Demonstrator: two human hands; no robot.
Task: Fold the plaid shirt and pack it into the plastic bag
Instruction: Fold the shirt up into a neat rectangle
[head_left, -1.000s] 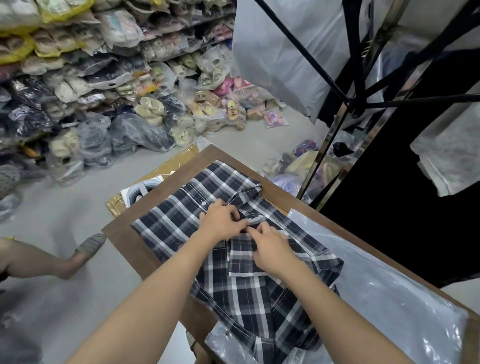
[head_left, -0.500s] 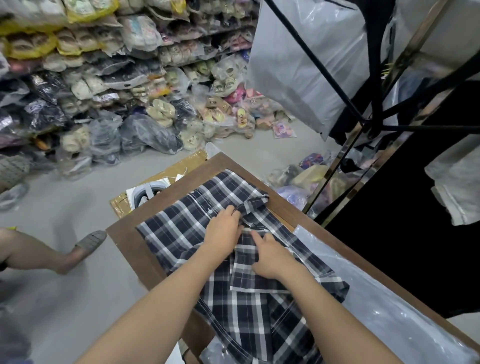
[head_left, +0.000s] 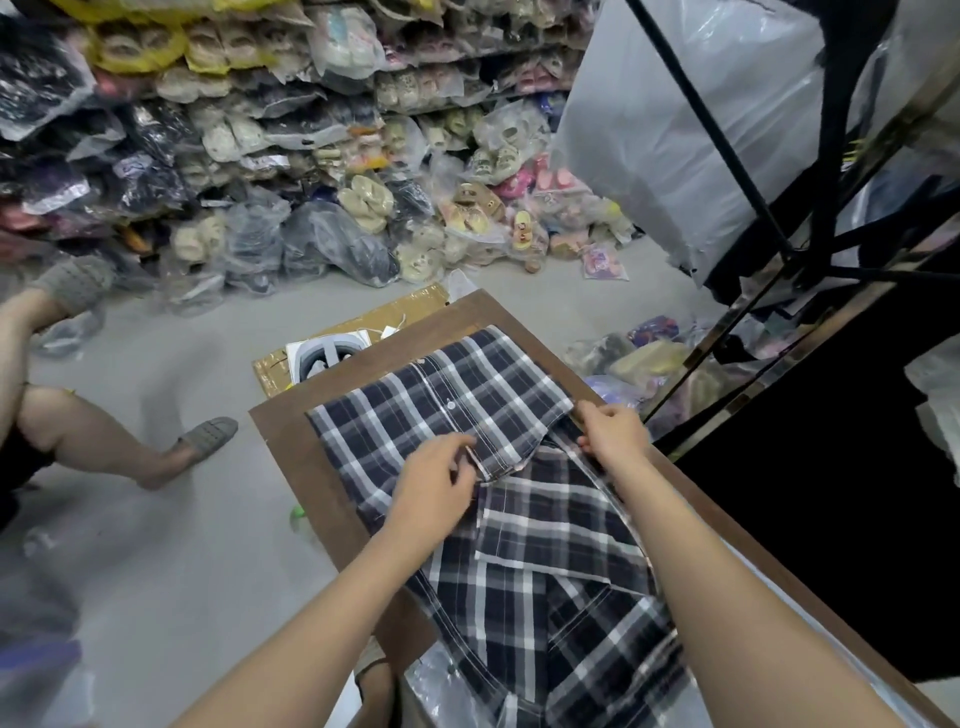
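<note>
A dark blue and white plaid shirt (head_left: 441, 400) lies spread along the brown wooden table (head_left: 283, 431). My left hand (head_left: 434, 488) pinches the buttoned front edge of the shirt near its middle. My right hand (head_left: 613, 434) grips the shirt's right edge close to the table's far side. Between the hands a fold of fabric is drawn taut. Clear plastic bags (head_left: 447, 691) lie on the near end of the table, partly under the shirt's lower part.
Another person's leg and grey slipper (head_left: 205, 439) are on the floor to the left. A cardboard box (head_left: 358, 332) sits beyond the table. Bagged shoes are heaped along the back wall (head_left: 311, 182). A black metal rack (head_left: 810, 218) with hanging plastic stands to the right.
My hands have moved apart: the right hand shifted to the shirt's right edge, the left stayed at the placket. The camera tilted, showing more floor and the other person's leg nearer.
</note>
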